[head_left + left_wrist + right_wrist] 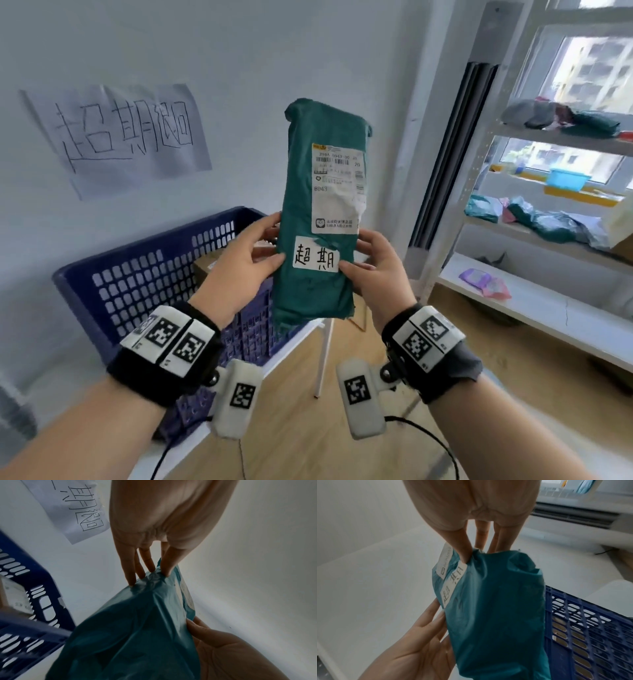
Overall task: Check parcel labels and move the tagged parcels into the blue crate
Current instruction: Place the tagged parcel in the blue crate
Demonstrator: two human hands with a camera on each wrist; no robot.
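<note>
I hold a teal plastic parcel (318, 137) upright at chest height, above the near right corner of the blue crate (137, 274). It carries a printed shipping label (337, 188) and, below that, a white handwritten tag (317, 258). My left hand (265, 240) pinches the parcel's left edge, thumb in front and fingers behind. My right hand (356, 255) pinches the right edge beside the tag. The left wrist view shows the left hand (152, 573) on the parcel (137, 628). The right wrist view shows the right hand (476, 551) by the tag (453, 585).
The crate sits on a white table and holds a cardboard box (209, 263). A handwritten paper sign (126, 133) is on the wall above it. A white metal shelf (513, 291) on the right carries more parcels (548, 222). Wooden floor lies below.
</note>
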